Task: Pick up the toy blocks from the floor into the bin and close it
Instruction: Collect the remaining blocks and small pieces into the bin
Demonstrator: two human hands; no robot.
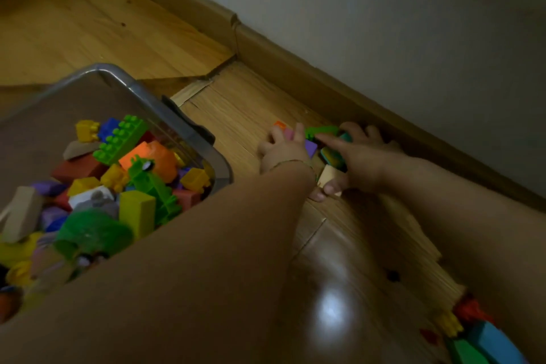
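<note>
A clear plastic bin (206, 139) stands on the wooden floor at the left, open and heaped with coloured toy blocks (133, 174). By the baseboard lies a small pile: an orange block (278, 124), a pink block (288, 133), a purple block (310, 147), a green studded block (322, 129), a striped green-yellow block (332, 156) and a beige cube (328, 176). My left hand (283, 154) rests on the pile's left side, fingers spread over the pink block. My right hand (365, 156) covers the right side, index finger stretched across the striped block, thumb under the beige cube.
More blocks lie at the bottom right by my right arm: a yellow block (449, 323), a red block (470, 309), a blue block (492, 340) and a green block (464, 352). The baseboard (295, 68) and the wall run diagonally behind the pile. No lid shows.
</note>
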